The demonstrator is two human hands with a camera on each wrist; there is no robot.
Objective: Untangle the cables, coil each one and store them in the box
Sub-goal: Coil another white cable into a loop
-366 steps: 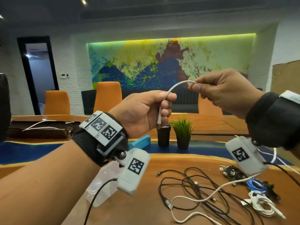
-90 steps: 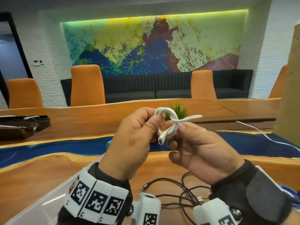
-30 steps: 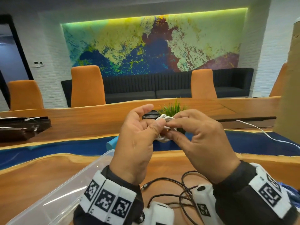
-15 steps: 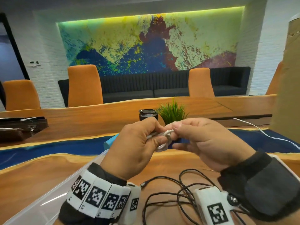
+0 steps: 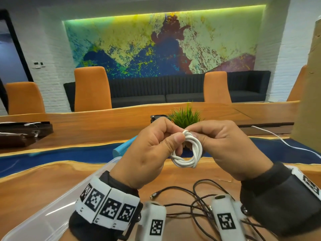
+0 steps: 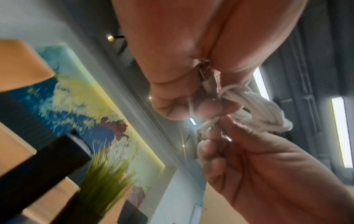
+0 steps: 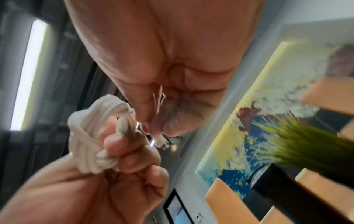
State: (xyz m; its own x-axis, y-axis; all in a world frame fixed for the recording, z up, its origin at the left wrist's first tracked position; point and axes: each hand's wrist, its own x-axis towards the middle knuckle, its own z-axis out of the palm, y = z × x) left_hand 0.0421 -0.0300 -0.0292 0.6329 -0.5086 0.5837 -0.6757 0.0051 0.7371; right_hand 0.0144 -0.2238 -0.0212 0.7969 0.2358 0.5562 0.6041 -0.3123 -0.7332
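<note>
Both hands are holding a white cable (image 5: 188,150) wound into a small coil above the wooden table (image 5: 34,186). The left hand (image 5: 149,153) is pinching its top between thumb and fingers, and the right hand (image 5: 225,146) is clamping the same spot. This coil looks nearly finished but is not yet lying in the clear box (image 5: 57,211) left of the hands. Black cables (image 5: 196,197) are lying tangled beneath them. Beyond the table, orange chairs (image 5: 92,87) are standing before a dark sofa (image 5: 156,91).
</note>
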